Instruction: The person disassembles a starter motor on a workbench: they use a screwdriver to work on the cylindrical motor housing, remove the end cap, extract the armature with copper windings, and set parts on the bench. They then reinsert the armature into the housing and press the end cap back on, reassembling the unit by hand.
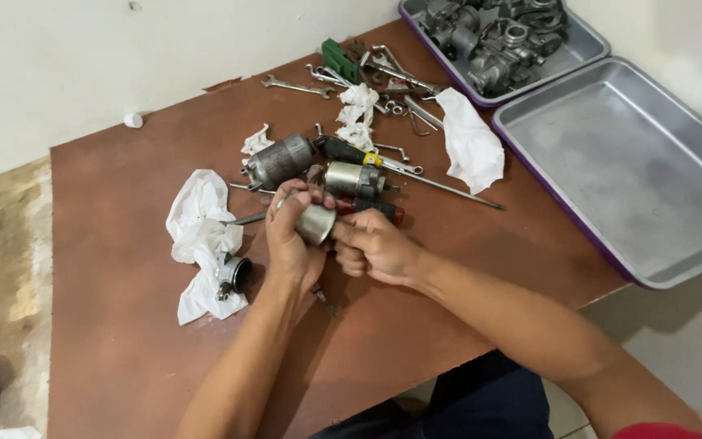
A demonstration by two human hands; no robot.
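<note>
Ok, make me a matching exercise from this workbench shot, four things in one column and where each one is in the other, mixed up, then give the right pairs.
Things:
1. small metal cylinder
2. empty metal tray
3. green block
4. small white cap

Places:
A. on the floor by the wall, off the board
B. held between the left hand and the right hand
C. far edge of the brown board, among the wrenches
D. right of the board, nearer than the tray of grey metal parts

Pairs: 1-B, 2-D, 3-C, 4-A
</note>
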